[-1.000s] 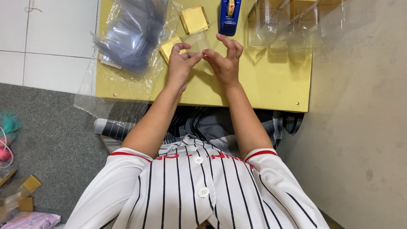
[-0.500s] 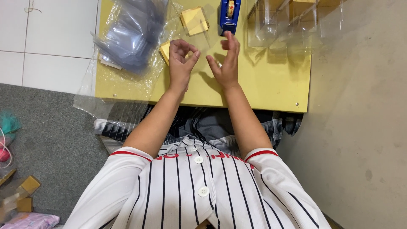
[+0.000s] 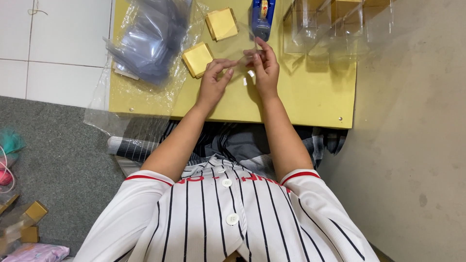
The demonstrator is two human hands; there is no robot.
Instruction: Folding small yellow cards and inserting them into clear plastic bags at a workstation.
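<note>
Clear plastic film [image 3: 239, 62], thin and floppy, is pinched between the fingertips of both hands above the yellow table [image 3: 301, 102]; it looks light and slippery, best gripped at its edges. Left hand [image 3: 213, 80] and right hand [image 3: 264, 68] are each closed on it, with a blue tape dispenser [image 3: 262, 17] and gold square pads [image 3: 197, 59] just beyond.

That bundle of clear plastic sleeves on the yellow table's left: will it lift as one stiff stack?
Probably not. The clear plastic sleeves lie slumped and fanned inside a loose, crumpled bag, so they likely flop and slide apart. The glossy film looks slippery, and thin enough to seem light.
</note>
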